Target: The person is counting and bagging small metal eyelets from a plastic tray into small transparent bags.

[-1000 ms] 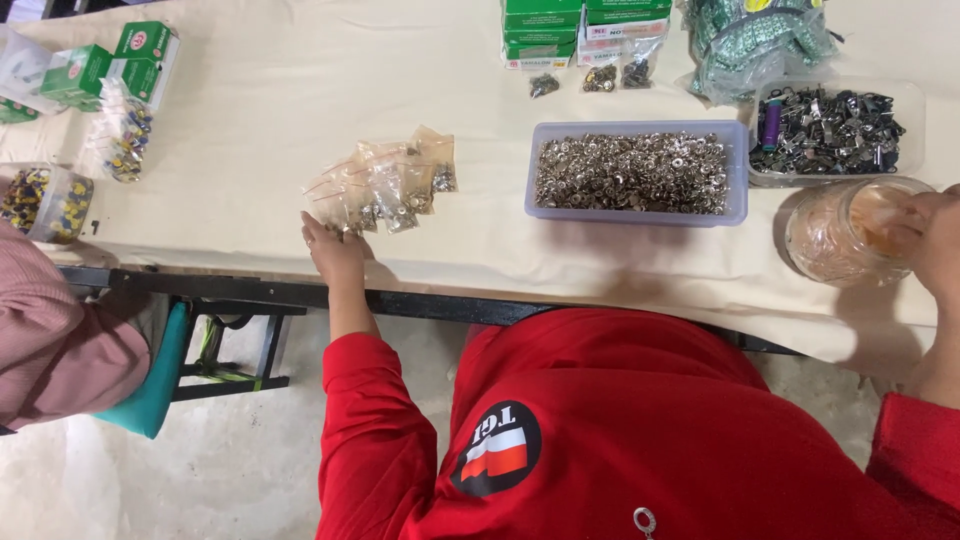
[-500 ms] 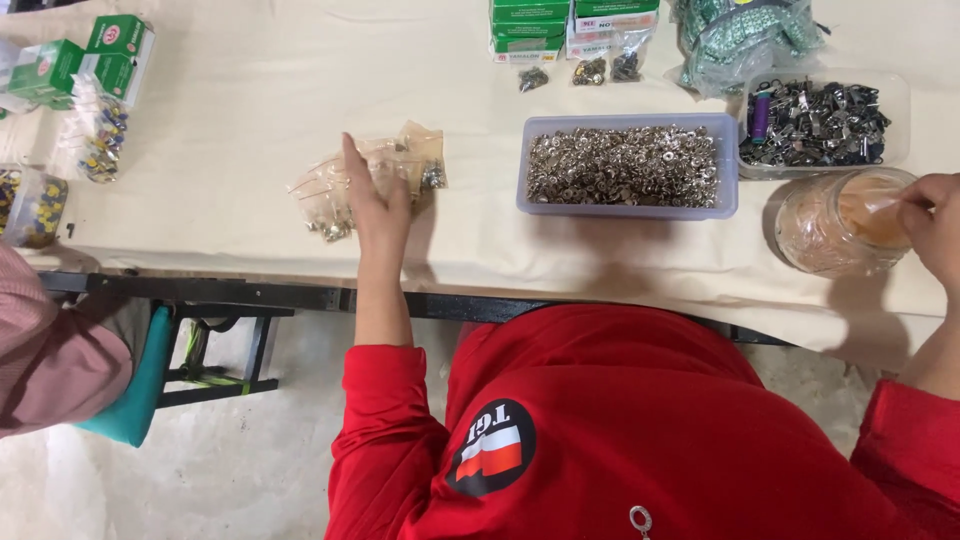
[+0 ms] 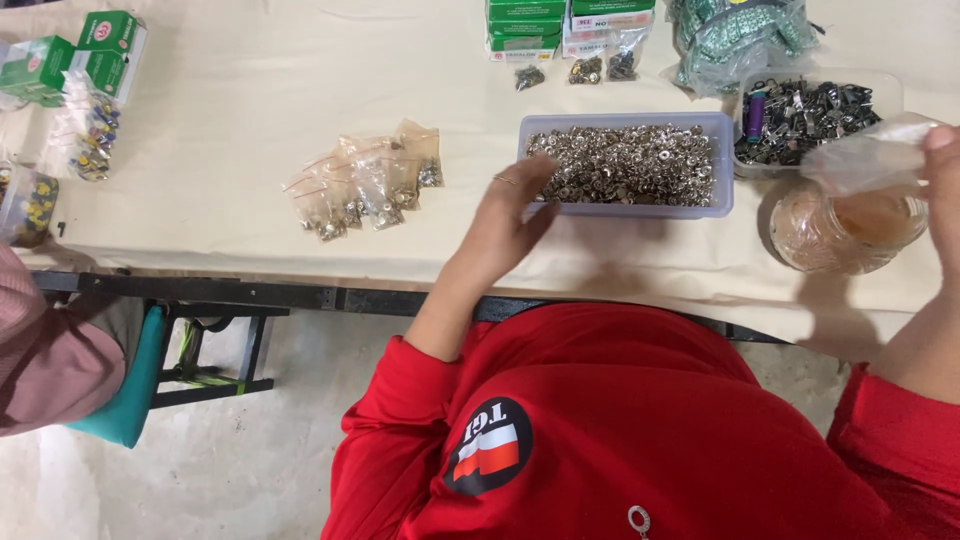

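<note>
lavender tray (image 3: 725,160), heaped silver snap fasteners (image 3: 630,165)

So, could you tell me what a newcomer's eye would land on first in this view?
Probably the lilac tray heaped with shiny metal rings at the middle of the cream table, with the left hand reaching to its near corner. At the right edge, the right hand holds a clear plastic bag over a glass jar. A cluster of small filled bags lies left of the tray.
</note>
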